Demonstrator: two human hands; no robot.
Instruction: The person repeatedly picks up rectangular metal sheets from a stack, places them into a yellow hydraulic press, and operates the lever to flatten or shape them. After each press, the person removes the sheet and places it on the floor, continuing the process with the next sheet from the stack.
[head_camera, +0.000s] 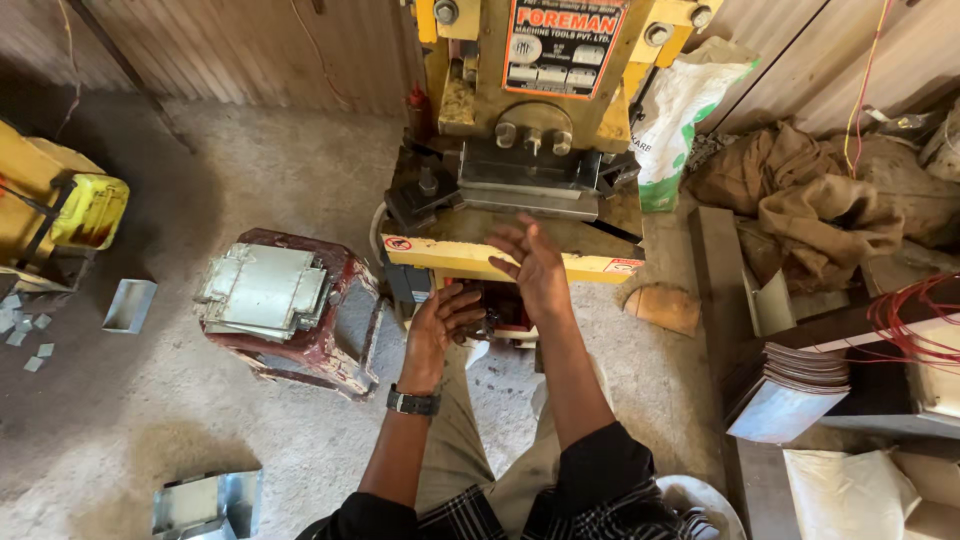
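Note:
A yellow press machine (530, 110) stands in front of me, its yellow front guard bar (450, 255) at hand height. My left hand (440, 320) is just below that bar, palm up, fingers spread, holding nothing; a dark watch is on its wrist. My right hand (535, 270) hovers over the bar's front edge, fingers apart and empty. Neither hand touches a workpiece. The machine's steel die block (530, 175) lies just beyond my right hand.
A worn red stool (330, 345) at left carries a stack of bent sheet-metal pieces (262, 290). More metal boxes lie on the concrete floor (130, 305) (205, 500). A pile of cut sheets (795, 385), red wire (915, 320), sacks (690, 100) and burlap (820, 200) crowd the right.

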